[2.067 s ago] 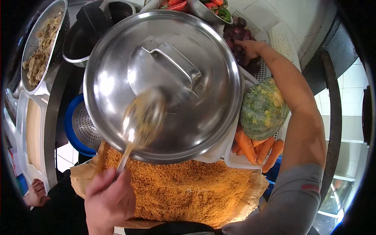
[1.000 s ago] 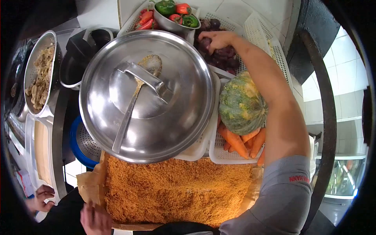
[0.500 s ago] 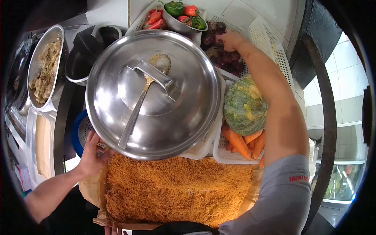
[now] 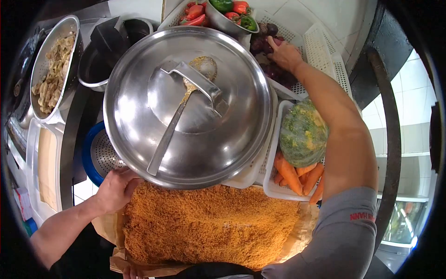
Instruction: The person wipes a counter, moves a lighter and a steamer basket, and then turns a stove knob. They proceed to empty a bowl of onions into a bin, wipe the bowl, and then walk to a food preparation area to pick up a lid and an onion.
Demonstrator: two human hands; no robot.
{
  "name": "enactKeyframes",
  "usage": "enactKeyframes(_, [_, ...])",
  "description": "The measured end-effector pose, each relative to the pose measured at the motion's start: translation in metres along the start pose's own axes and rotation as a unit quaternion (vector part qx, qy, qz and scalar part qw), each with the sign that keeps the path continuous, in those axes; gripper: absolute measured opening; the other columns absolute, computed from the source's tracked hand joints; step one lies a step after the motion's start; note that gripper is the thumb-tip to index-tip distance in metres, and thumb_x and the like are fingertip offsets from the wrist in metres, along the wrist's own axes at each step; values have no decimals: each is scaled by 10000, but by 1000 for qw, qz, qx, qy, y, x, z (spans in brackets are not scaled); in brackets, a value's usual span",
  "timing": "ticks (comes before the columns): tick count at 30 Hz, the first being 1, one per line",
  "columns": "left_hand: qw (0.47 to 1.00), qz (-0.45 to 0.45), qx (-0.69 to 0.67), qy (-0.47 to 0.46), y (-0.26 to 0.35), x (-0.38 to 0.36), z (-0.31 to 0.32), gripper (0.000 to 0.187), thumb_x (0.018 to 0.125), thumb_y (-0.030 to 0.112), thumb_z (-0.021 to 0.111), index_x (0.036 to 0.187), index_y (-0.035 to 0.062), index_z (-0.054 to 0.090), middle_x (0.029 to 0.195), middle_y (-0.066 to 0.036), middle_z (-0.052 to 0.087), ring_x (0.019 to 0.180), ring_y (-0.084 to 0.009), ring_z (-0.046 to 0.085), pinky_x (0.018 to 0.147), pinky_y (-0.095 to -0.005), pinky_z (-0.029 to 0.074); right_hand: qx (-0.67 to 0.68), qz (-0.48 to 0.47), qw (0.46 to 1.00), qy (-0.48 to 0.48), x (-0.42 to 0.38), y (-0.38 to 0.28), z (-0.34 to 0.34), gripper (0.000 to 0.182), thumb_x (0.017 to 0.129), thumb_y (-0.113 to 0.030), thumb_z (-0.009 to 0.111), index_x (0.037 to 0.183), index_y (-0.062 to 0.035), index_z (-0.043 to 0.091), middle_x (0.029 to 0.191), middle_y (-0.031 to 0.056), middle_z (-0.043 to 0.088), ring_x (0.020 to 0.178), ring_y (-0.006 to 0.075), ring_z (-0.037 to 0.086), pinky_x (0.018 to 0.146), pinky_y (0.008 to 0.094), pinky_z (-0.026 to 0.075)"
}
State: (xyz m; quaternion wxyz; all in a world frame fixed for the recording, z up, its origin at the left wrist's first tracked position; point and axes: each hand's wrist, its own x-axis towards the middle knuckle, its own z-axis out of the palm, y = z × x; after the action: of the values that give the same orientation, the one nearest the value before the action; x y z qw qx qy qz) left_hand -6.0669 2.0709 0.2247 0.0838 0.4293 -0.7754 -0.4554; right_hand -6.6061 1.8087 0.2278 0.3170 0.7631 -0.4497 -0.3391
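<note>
A large metal lid fills the middle, with a spoon slipped under its handle. My left hand is closed at the lid's lower left rim, its fingertips partly hidden at the edge. Over the purple onions in a white basket, my right hand is reaching with fingers apart, one finger touching an onion. Below the lid lies a layer of orange-brown crumbs on brown paper.
A green pumpkin and carrots fill a basket at right. Peppers stand at the back. Left are a blue-rimmed colander and a bowl of meat. Another person's fingers touch the paper's bottom edge.
My left hand has moved right and its fingers have drawn together at the lid's rim. My right hand remains over the onions, one finger more extended. The view has shifted slightly.
</note>
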Motion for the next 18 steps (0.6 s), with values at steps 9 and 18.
enactKeyframes(9, [994, 79, 23, -71, 3, -10, -21, 334, 823, 44, 670, 1125, -55, 570, 882, -223, 647, 783, -377, 678, 684, -418, 563, 183, 92, 979, 23, 10, -2, 17, 346, 943, -351, 551, 1142, -108, 694, 1474, 145, 398, 929, 348, 659, 704, 425, 587])
enactKeyframes(18, [971, -28, 185, -149, 11, 12, 13, 351, 932, 297, 593, 1200, 73, 630, 1063, -214, 647, 920, -354, 676, 834, -465, 552, 40, -9, 999, 14, 15, 1, 26, 249, 895, -177, 559, 1050, -135, 749, 1566, 79, 268, 987, 348, 612, 537, 492, 601])
